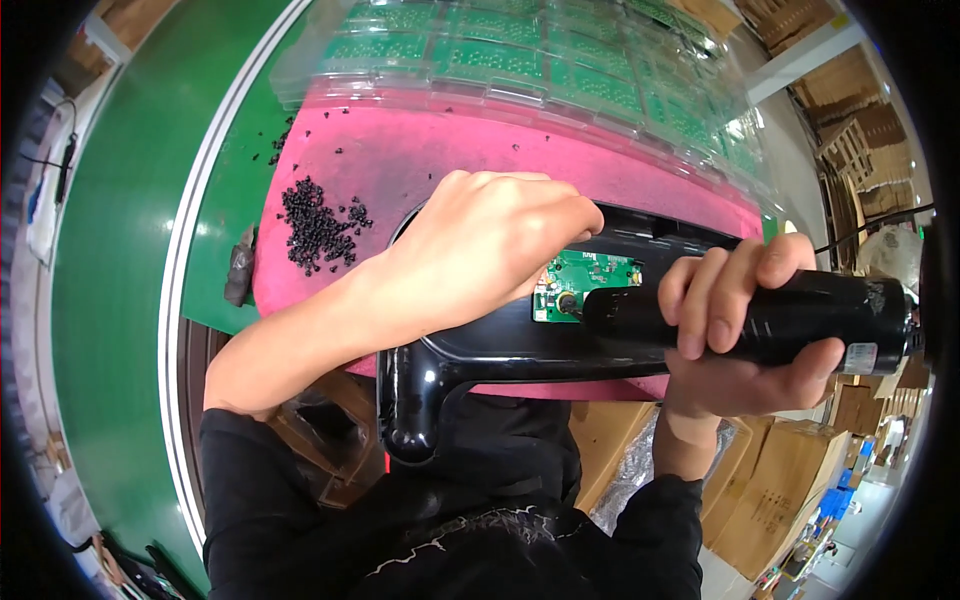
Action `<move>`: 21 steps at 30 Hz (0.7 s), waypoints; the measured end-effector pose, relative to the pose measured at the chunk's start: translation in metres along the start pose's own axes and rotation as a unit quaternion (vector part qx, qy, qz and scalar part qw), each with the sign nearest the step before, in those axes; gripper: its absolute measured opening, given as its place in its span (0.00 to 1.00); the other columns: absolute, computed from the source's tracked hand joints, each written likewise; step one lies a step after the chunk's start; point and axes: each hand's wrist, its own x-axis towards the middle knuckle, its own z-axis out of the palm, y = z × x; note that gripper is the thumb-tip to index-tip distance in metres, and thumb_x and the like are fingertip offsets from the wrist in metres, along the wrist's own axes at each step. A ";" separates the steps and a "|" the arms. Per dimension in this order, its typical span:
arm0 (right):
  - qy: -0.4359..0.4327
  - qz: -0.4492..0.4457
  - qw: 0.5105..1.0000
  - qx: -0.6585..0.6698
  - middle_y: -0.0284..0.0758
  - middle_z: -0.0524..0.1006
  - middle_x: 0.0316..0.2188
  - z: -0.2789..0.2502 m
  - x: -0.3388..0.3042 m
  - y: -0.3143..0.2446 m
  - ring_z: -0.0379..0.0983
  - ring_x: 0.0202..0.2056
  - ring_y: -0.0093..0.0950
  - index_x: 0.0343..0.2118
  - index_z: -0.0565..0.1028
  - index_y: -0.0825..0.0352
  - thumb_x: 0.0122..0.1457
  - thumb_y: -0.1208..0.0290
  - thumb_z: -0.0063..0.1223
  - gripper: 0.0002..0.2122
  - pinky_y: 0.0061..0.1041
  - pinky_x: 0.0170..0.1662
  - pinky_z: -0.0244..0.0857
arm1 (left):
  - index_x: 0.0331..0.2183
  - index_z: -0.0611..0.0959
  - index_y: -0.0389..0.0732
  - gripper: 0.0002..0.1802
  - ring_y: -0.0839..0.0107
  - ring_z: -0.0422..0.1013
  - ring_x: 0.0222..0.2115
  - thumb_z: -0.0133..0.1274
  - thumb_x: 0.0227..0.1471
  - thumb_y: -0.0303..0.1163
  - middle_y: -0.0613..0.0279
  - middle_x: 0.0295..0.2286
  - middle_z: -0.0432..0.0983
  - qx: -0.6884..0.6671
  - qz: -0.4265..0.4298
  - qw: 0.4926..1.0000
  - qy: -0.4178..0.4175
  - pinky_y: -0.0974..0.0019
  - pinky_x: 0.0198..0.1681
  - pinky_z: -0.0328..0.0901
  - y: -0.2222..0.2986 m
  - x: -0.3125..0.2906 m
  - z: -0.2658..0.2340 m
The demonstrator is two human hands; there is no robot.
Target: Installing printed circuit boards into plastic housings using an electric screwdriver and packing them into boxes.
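My right hand [745, 330] is shut on a black electric screwdriver [800, 315], whose tip meets a small green circuit board [585, 278]. The board sits inside a glossy black plastic housing [440, 365] lying on a pink mat [400, 160]. My left hand [490, 245] rests palm down on the housing beside the board, pressing on it, with fingers curled over its left part.
A heap of small black screws [315, 222] lies on the mat at the left. Clear plastic trays of green circuit boards [520, 60] stand behind the mat. A green conveyor belt [120, 260] runs at the left. Cardboard boxes [780, 490] sit below right.
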 end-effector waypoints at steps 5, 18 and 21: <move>-0.008 0.025 0.999 -0.027 0.26 0.64 0.14 0.006 -0.003 0.008 0.58 0.11 0.19 0.34 0.64 0.63 0.52 0.40 0.48 0.26 0.21 0.18 0.54 | 0.31 0.78 0.37 0.08 0.54 0.73 0.27 0.56 0.44 0.22 0.54 0.25 0.75 -0.009 -0.039 0.999 -0.013 0.58 0.25 0.67 0.004 -0.002 -0.002; -0.152 0.109 0.981 0.048 0.30 0.68 0.16 0.012 0.007 0.013 0.63 0.17 0.21 0.33 0.64 0.66 0.42 0.46 0.67 0.29 0.21 0.23 0.56 | 0.31 0.77 0.39 0.06 0.53 0.72 0.27 0.54 0.48 0.29 0.58 0.25 0.75 0.017 -0.084 0.993 -0.079 0.56 0.23 0.65 0.005 -0.005 -0.003; -0.128 0.116 0.985 0.031 0.30 0.68 0.17 0.012 0.007 0.013 0.63 0.17 0.21 0.33 0.64 0.66 0.42 0.46 0.67 0.29 0.21 0.24 0.57 | 0.31 0.76 0.40 0.06 0.53 0.72 0.27 0.53 0.49 0.31 0.57 0.25 0.75 0.022 -0.091 0.991 -0.100 0.55 0.23 0.64 0.004 -0.005 -0.003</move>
